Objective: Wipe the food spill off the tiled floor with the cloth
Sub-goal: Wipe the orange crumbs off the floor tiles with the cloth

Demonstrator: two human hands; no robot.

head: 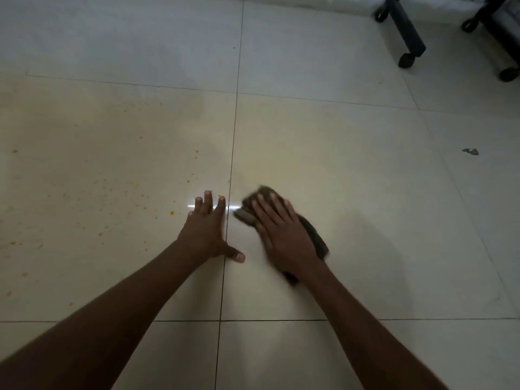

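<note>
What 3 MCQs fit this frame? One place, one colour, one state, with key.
1. Where do the food specks mostly lie?
A. on the tile left of the left hand
B. under the chair
C. on the cloth

2. What colour are the specks?
A. green
B. orange-yellow
C. blue

3. What is the right hand doing?
A. hanging idle
B. pressing flat on the cloth
C. lifting the cloth

Key: A, specks spread left of the left hand; B, their orange-yellow tint; B, straight fingers lie over the cloth on the floor.
</note>
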